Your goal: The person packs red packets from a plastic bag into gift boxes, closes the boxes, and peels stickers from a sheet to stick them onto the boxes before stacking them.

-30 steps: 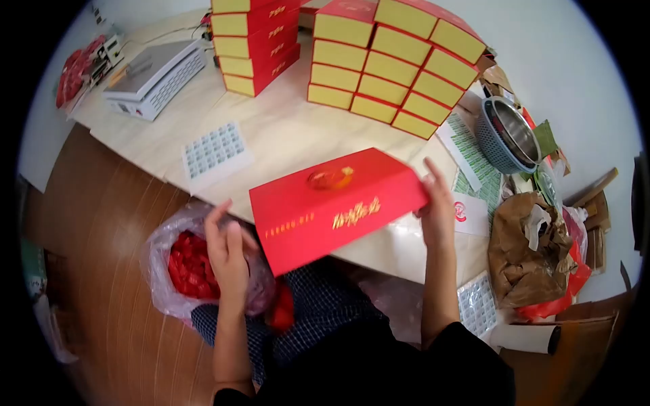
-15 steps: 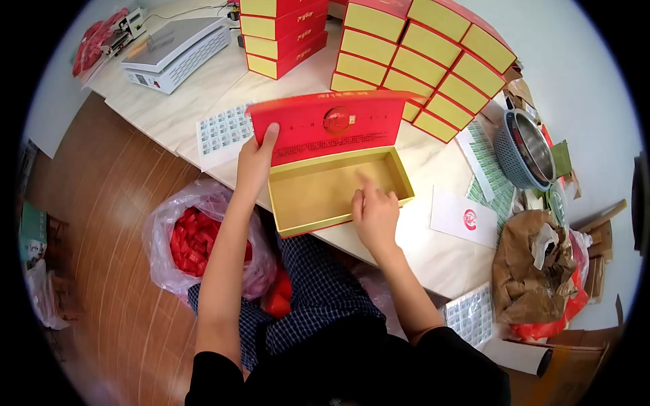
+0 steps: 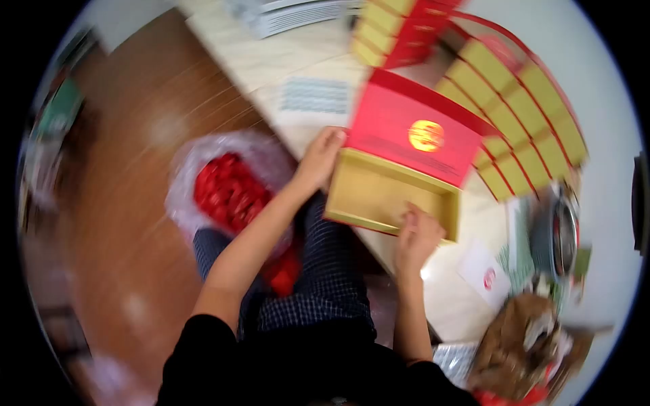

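Note:
A gift box [image 3: 386, 189] with a red outside and yellow inside stands lid up at the table's edge. Its raised red lid [image 3: 386, 122] bears a round gold emblem. Nothing shows inside the box. My left hand [image 3: 319, 161] is closed on its left side, at the corner where lid and tray meet. My right hand [image 3: 416, 238] reaches over the front wall near the right end, fingertips inside; motion blur smears its fingers. Below my left forearm, an open clear plastic bag [image 3: 179, 183] on the floor holds many shiny red packets [image 3: 233, 196].
Stacked red and yellow boxes [image 3: 521, 115] rise behind on the table [image 3: 291, 145]. A sticker sheet [image 3: 315, 96] lies left, a white card [image 3: 484, 272] right. Near the wall are a bowl with a basket [image 3: 552, 233] and a brown paper bag [image 3: 504, 352].
The view has swung and blurred, so the box appears farther right and tilted. My left hand has slid down from the lid to the corner. My right hand stays by the front wall.

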`<action>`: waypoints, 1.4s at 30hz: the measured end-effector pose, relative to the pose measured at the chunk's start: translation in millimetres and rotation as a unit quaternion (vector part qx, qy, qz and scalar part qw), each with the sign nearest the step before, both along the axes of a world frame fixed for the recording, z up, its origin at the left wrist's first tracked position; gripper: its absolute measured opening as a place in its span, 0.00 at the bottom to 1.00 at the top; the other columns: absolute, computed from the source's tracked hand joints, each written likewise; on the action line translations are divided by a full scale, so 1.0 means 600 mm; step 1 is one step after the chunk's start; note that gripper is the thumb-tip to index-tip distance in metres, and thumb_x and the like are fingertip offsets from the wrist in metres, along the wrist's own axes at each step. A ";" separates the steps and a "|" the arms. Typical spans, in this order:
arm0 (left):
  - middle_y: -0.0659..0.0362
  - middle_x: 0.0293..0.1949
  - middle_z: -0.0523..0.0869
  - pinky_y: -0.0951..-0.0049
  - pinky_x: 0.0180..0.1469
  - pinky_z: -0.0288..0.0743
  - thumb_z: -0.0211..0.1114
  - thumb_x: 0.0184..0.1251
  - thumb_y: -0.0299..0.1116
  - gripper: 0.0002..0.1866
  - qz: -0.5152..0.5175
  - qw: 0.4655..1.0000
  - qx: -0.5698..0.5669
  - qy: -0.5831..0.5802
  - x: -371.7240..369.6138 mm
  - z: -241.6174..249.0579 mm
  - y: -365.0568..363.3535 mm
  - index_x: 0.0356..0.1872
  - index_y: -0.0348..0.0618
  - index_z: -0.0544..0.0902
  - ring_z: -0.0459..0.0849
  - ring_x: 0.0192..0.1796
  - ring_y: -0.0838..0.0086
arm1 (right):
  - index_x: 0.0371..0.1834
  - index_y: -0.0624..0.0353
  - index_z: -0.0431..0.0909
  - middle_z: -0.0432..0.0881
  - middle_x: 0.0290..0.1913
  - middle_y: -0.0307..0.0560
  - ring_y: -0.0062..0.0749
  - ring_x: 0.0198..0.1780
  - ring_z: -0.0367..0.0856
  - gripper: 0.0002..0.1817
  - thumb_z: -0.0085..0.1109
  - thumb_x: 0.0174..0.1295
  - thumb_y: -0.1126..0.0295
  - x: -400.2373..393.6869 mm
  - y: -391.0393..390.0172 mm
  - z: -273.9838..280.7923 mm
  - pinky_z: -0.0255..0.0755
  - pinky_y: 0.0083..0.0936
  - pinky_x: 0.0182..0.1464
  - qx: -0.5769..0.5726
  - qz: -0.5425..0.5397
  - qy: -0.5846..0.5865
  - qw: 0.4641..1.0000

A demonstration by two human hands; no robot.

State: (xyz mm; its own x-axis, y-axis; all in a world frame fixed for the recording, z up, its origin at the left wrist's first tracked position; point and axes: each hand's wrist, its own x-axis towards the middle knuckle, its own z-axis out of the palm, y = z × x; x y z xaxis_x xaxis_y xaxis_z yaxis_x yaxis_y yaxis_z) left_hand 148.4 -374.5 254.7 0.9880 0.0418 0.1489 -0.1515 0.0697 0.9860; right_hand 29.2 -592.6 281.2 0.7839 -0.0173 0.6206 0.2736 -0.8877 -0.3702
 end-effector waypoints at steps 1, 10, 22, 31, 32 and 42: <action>0.56 0.47 0.82 0.74 0.57 0.70 0.52 0.77 0.38 0.17 0.016 1.000 -0.005 -0.020 -0.042 -0.019 0.029 0.52 0.35 0.77 0.79 0.51 0.74 | 0.43 0.60 0.80 0.80 0.37 0.50 0.43 0.42 0.75 0.09 0.53 0.61 0.76 -0.005 0.006 0.001 0.65 0.35 0.47 0.038 0.024 -0.010 0.999; 0.56 0.34 0.84 0.73 0.44 0.75 0.55 0.71 0.26 0.06 0.371 0.883 0.146 0.247 -0.667 -0.181 0.253 0.39 0.36 0.79 0.82 0.39 0.75 | 0.37 0.66 0.77 0.76 0.33 0.52 0.42 0.36 0.73 0.09 0.45 0.64 0.82 -0.047 0.159 -0.026 0.69 0.31 0.42 0.234 0.370 0.041 0.898; 0.50 0.45 0.82 0.64 0.53 0.74 0.60 0.68 0.41 0.15 0.529 0.622 -0.024 0.577 -1.033 -0.115 -0.058 0.47 0.41 0.79 0.82 0.49 0.64 | 0.50 0.65 0.77 0.81 0.44 0.58 0.49 0.43 0.79 0.13 0.50 0.67 0.72 -0.011 0.385 -0.199 0.72 0.38 0.47 0.024 0.523 0.332 0.785; 0.51 0.46 0.83 0.63 0.54 0.74 0.60 0.69 0.42 0.16 0.449 0.645 -0.175 0.593 -1.074 -0.127 -0.136 0.48 0.41 0.79 0.82 0.50 0.65 | 0.48 0.65 0.78 0.81 0.44 0.60 0.51 0.45 0.79 0.11 0.52 0.66 0.73 0.010 0.295 -0.320 0.73 0.39 0.47 -0.111 0.462 0.442 0.761; 0.51 0.46 0.83 0.63 0.54 0.74 0.60 0.69 0.42 0.16 0.447 0.644 -0.180 0.594 -1.077 -0.126 -0.137 0.48 0.41 0.79 0.82 0.50 0.65 | 0.48 0.65 0.78 0.81 0.44 0.60 0.51 0.45 0.79 0.11 0.52 0.66 0.73 0.012 0.283 -0.334 0.73 0.39 0.47 -0.112 0.462 0.442 0.760; 0.52 0.47 0.83 0.62 0.55 0.74 0.59 0.69 0.43 0.17 0.432 0.647 -0.196 0.597 -1.086 -0.125 -0.137 0.50 0.42 0.79 0.82 0.50 0.65 | 0.46 0.60 0.79 0.84 0.42 0.55 0.51 0.45 0.81 0.11 0.52 0.65 0.69 0.009 0.276 -0.377 0.71 0.40 0.50 -0.174 0.454 0.401 0.777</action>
State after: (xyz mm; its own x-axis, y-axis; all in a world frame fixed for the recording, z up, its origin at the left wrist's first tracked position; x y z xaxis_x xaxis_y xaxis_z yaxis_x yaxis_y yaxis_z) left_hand -503.4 -456.9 179.9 -0.0292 0.4574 -0.8888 0.5522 0.7485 0.3671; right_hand 34.7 -427.2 54.8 0.5121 0.8275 -0.2302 0.6500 -0.5486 -0.5259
